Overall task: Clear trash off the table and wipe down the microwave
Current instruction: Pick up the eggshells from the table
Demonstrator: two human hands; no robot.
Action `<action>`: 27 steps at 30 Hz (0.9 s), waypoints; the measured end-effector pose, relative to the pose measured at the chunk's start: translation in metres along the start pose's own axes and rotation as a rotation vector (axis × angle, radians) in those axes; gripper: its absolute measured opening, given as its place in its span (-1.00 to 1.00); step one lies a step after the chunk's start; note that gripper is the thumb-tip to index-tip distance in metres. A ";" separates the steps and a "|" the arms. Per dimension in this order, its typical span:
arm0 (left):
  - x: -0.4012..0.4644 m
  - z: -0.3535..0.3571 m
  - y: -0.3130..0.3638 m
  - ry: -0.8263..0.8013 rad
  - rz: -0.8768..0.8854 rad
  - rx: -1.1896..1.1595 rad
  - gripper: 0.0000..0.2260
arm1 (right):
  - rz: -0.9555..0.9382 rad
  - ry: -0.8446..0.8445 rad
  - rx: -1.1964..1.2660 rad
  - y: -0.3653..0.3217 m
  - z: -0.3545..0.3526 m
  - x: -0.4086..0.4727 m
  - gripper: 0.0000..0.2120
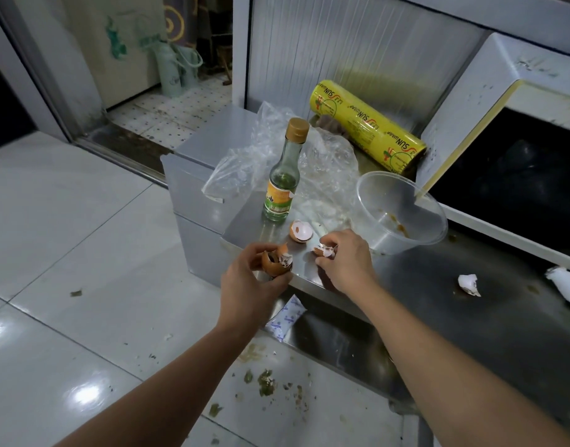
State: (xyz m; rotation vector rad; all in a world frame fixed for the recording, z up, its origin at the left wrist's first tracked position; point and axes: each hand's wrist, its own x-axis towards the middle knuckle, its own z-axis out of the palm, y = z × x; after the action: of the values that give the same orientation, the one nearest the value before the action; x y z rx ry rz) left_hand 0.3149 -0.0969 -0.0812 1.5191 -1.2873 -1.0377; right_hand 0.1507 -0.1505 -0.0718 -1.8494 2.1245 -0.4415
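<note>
The left hand (248, 279) hovers at the near left corner of the steel desk (438, 317), its grip curled round a cluster of brown eggshell pieces (275, 261) pinched between thumb and fingertips. Just to its right, the right hand (345, 262) rests low on the desk, its grip pinching a small white-and-brown eggshell fragment (324, 251) at the fingertips. A half eggshell (300, 232) lies open side up on the desk just beyond the two hands, apart from both.

Behind that shell stands an upright glass bottle (282, 185) with a gold cap and a green and orange label, holding a little pale liquid. A crumpled clear plastic bag (322, 169) spreads across the desk behind and beside the bottle. To the right of the half shell sits a clear plastic bowl (401, 211) with brownish smears inside; its far rim lies under the lower corner of the microwave door (445, 162). The white microwave (516, 101) stands at the right, its door swung open and its dark cavity showing; its casing is flecked with dark spots. A yellow roll of cling wrap (367, 124) lies tilted against the wall between the bag and the microwave.

Further right on the desk lies another white eggshell piece (468, 284), well apart from the hands, and a white wrapper (566, 285) at the frame's edge. A small printed sachet (283, 317) sticks out below the desk edge. The tiled floor (83, 253) carries scattered green and pale scraps.
</note>
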 end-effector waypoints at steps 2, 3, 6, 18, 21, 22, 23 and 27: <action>0.002 -0.002 0.000 0.015 -0.002 0.003 -0.64 | 0.008 0.042 0.037 0.001 -0.003 0.000 -0.81; 0.002 -0.003 0.000 0.022 0.000 0.006 -0.64 | 0.005 0.057 0.054 0.001 -0.005 0.001 -0.86; 0.005 -0.003 0.002 0.034 0.003 0.013 -0.65 | -0.013 0.023 0.052 0.000 -0.011 0.005 -0.92; 0.007 0.002 0.002 0.078 -0.050 -0.008 -0.66 | -0.030 0.063 0.152 0.003 -0.017 0.010 -0.93; 0.006 0.004 0.004 0.085 -0.060 -0.007 -0.66 | -0.078 0.120 0.251 -0.002 -0.023 0.015 -0.91; 0.006 0.004 0.004 0.087 -0.059 -0.007 -0.67 | -0.105 0.121 0.271 -0.006 -0.022 0.018 -0.91; 0.007 0.005 0.005 0.088 -0.057 -0.007 -0.67 | -0.131 0.114 0.282 -0.010 -0.021 0.020 -0.91; 0.009 0.004 0.005 0.109 -0.047 0.012 -0.67 | -0.190 0.036 0.296 -0.022 -0.010 0.024 -0.92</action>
State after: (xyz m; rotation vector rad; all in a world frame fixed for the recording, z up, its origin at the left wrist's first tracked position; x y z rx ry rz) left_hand 0.3111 -0.1063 -0.0783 1.5996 -1.1891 -0.9649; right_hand 0.1635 -0.1768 -0.0538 -1.8844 1.7947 -0.7917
